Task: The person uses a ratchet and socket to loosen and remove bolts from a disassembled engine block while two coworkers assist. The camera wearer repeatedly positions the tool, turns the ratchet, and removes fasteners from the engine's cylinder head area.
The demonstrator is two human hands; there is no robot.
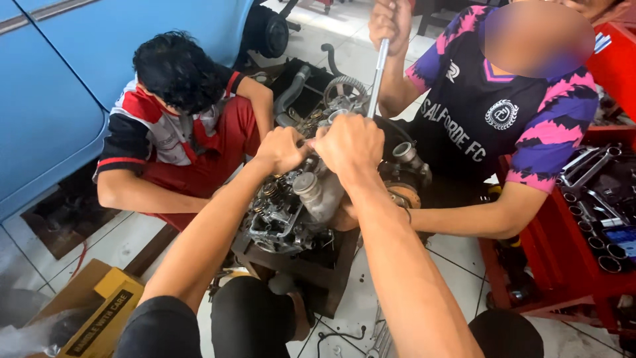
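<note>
Your left hand [281,149] and right hand [350,144] are both closed together on a part atop the greasy grey metal engine [291,205], which sits on the tiled floor [119,242]. A co-worker's hand [391,23] grips a long chrome ratchet handle [376,73] (2 co-workers present).

I look into a vehicle repair workshop: stripped engine [291,199] on tiled floor [450,255], red tool trolley [583,252] of sockets, blue car body [73,73].
</note>
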